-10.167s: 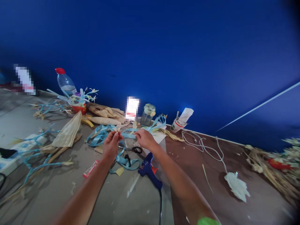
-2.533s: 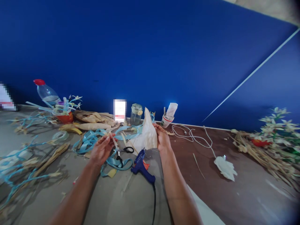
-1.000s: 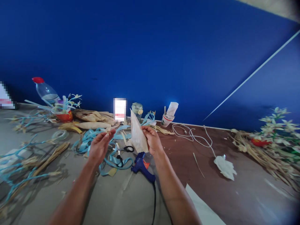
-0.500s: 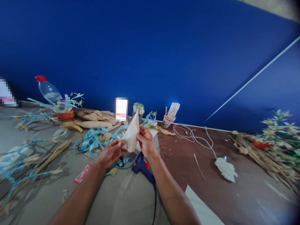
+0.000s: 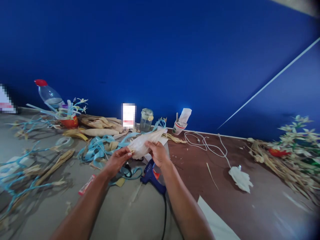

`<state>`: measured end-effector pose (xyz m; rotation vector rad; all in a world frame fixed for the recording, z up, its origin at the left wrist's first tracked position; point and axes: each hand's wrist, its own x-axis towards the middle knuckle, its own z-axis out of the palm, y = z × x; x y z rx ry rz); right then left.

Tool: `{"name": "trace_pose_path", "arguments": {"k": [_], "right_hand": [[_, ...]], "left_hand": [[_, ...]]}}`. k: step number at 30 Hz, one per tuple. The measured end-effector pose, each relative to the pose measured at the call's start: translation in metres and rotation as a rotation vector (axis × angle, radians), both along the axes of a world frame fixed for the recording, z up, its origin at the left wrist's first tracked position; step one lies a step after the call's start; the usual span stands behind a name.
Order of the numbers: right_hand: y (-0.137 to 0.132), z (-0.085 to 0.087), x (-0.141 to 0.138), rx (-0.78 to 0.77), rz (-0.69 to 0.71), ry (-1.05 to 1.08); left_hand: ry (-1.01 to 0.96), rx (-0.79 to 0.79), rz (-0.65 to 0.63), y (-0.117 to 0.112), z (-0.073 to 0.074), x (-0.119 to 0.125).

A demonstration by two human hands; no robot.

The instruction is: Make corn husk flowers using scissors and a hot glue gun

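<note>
Pale husk [image 5: 141,143] is held over the bench [image 5: 117,210], left grip [image 5: 121,158] pinching its broad end, right grip [image 5: 159,152] pinching its near side; likely light, papery, easily torn, best held by the broad end.

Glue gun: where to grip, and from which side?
I'd grip the blue glue gun by its handle, coming from the near right: it lies on its side, handle angled that way, cord trailing from the end. The orange trigger sits between handle and barrel. I'd avoid the far end, crowded in view by the right hand.
</note>
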<state>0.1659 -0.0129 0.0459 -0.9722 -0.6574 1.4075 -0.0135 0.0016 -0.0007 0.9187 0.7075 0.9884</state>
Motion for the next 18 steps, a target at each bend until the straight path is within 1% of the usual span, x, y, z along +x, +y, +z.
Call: {"name": "trace_pose_path", "arguments": {"k": [3, 7, 9, 13, 15, 18], "right_hand": [[0.002, 0.001, 0.004, 0.014, -0.056, 0.096], [0.003, -0.002, 0.004, -0.003, -0.036, 0.101], [0.003, -0.004, 0.002, -0.008, -0.041, 0.086], [0.005, -0.01, -0.001, -0.004, -0.059, 0.062], [0.005, -0.012, -0.002, -0.019, -0.076, 0.064], [0.005, -0.01, -0.002, -0.038, -0.099, 0.108]], "left_hand": [[0.004, 0.044, -0.018, -0.001, 0.001, 0.002], [0.007, 0.041, -0.047, -0.002, 0.0, 0.004], [0.008, 0.022, 0.006, -0.002, -0.001, 0.006], [-0.016, -0.047, 0.193, 0.0, 0.001, 0.01], [0.006, -0.037, 0.217, 0.0, 0.002, 0.01], [0.06, 0.028, 0.17, 0.0, 0.0, 0.009]]}}
